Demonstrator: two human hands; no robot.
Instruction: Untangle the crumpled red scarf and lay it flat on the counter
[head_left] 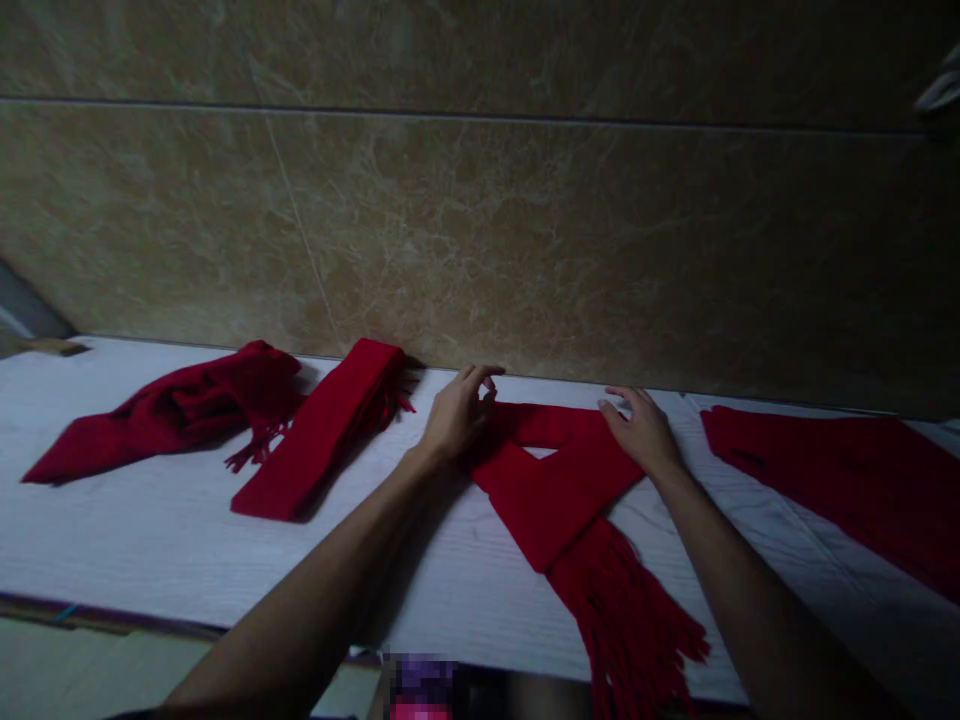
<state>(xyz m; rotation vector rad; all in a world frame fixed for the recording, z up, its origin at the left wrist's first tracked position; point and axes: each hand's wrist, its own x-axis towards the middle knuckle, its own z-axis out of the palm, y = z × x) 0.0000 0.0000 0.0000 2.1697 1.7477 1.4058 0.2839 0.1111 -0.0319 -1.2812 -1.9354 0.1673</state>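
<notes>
Red scarf lies folded over itself midway along the white table, left hand fingers bunched at its top-left corner (grip unclear), right hand flat, fingers loosely apart pinning the fold; I'd square the edges before pressing the crease.

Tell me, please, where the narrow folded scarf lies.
Head view: the narrow folded scarf lies left of centre, between the crumpled scarf and the left hand.

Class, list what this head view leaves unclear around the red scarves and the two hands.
Head view: left hand covers a corner of the folded red fringed scarf; the grip is unclear.
Flat red scarf at right: cut off by the frame edge.
Purple-pink patch at the bottom: blurred.
Pale object, top right: cut off, dark.
</notes>
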